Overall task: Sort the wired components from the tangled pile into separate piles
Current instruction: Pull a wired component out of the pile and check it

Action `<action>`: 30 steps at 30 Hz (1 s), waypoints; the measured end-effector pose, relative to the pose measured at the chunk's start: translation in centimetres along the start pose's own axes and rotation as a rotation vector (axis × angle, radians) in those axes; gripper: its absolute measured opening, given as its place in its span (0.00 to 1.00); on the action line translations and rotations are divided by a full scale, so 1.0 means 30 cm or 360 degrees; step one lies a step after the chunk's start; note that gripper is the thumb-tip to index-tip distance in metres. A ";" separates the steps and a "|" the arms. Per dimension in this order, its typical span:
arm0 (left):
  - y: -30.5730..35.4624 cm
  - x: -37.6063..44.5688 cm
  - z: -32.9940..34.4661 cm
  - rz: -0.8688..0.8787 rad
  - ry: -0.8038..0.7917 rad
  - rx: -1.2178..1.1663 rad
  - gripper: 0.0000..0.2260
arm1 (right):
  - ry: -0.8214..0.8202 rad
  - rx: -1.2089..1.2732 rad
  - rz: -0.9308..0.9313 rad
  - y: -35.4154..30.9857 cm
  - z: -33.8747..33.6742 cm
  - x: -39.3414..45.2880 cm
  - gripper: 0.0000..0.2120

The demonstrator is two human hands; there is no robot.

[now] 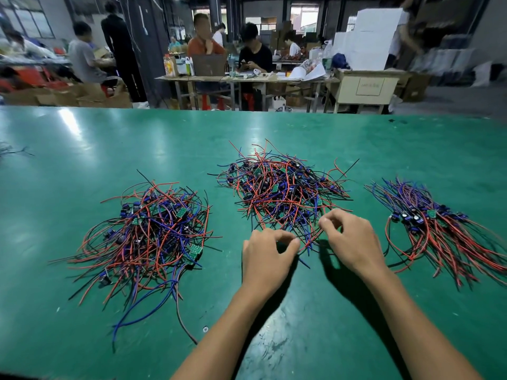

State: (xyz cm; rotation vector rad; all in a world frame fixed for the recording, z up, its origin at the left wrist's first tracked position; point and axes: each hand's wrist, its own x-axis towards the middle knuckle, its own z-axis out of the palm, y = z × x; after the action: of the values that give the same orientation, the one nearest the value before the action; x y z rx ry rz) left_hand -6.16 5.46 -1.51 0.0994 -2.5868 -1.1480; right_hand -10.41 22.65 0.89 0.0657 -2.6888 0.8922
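Red, blue, black wires knot the tangled pile [282,190].

Bright overhead light, white glare patches on the glossy green counter [82,138], dark arm shadows falling right, wide-angle bowing at edges, blurred background workshop.
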 end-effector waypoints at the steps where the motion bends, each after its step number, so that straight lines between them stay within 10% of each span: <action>1: -0.002 0.001 0.001 0.0021 -0.0015 0.0045 0.08 | 0.0037 -0.0017 -0.0022 -0.002 0.010 -0.004 0.11; 21: -0.003 0.011 0.001 -0.0079 0.0102 -0.0364 0.10 | 0.0664 0.0708 -0.0571 -0.076 0.027 -0.055 0.08; 30: 0.013 0.052 -0.079 -0.0782 -0.0174 -0.1848 0.14 | 0.0176 0.0455 -0.1535 -0.156 0.074 -0.141 0.05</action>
State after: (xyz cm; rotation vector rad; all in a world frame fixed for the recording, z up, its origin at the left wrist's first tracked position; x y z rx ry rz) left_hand -6.90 3.74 0.65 0.4105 -1.5983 -2.6609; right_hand -6.34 17.35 0.63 1.2003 -1.9905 0.8676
